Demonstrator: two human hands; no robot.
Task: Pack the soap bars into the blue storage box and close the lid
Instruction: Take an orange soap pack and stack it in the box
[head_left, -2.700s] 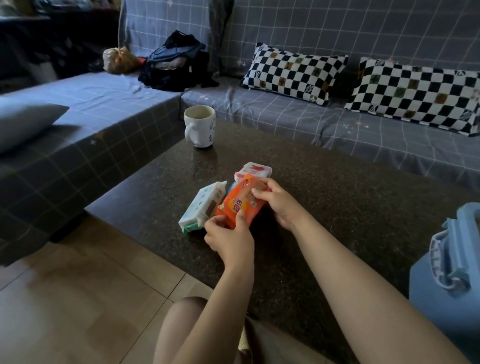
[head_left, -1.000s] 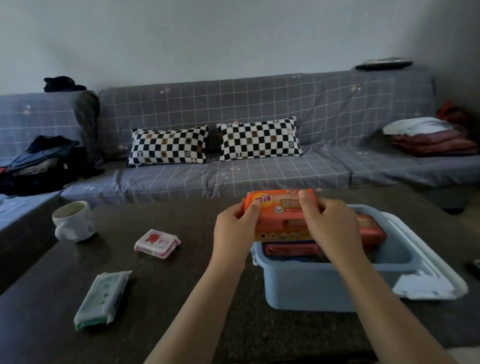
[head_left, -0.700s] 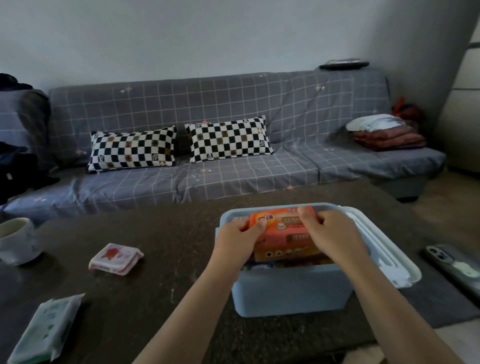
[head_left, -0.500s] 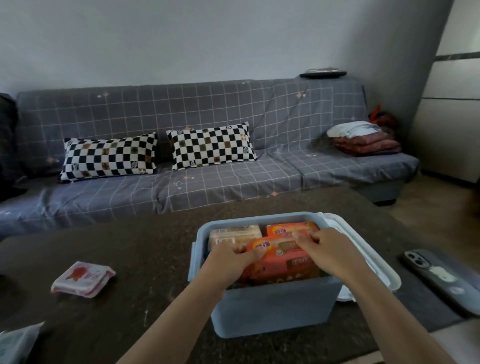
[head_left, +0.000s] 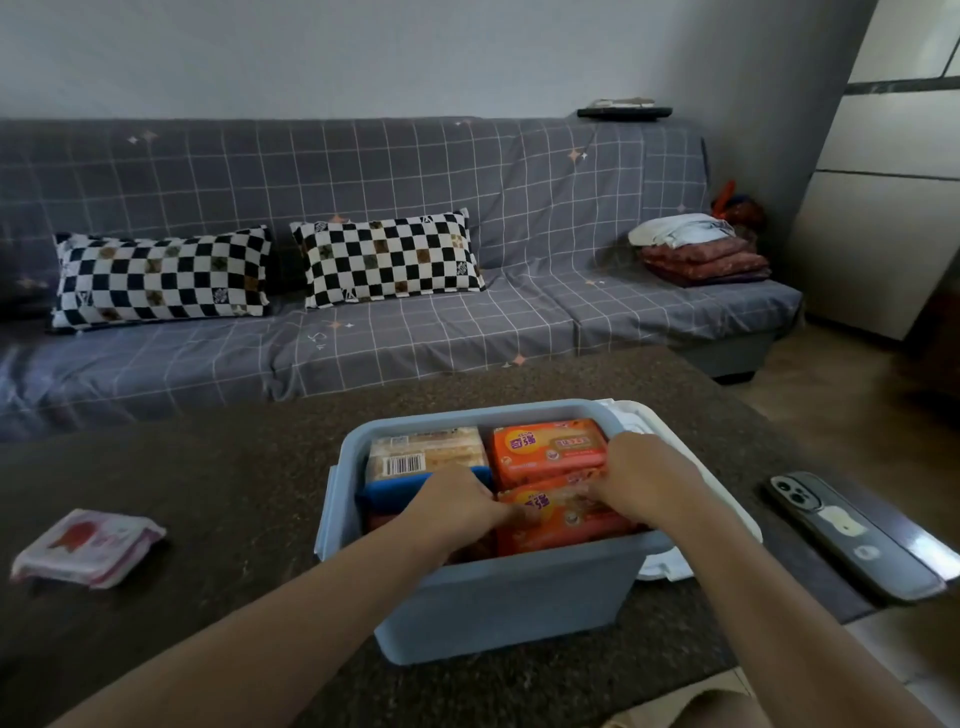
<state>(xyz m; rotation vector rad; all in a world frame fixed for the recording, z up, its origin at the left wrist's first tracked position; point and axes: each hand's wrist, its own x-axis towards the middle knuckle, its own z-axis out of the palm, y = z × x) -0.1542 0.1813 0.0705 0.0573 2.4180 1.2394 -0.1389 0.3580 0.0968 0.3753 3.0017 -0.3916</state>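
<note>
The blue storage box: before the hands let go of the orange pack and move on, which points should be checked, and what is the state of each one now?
1. Orange soap pack is down inside the blue storage box: ok, at the near right.
2. Left hand and right hand are out of the box: not ok, both are on the pack.
3. All soap is packed: not ok, a pink-and-white pack lies on the table, left of the box.
4. Room for it: cannot tell, the hands hide the near left.
5. Lid closed: not ok, it lies at the box's right.
6. Phone clear of the lid: ok, apart.
</note>
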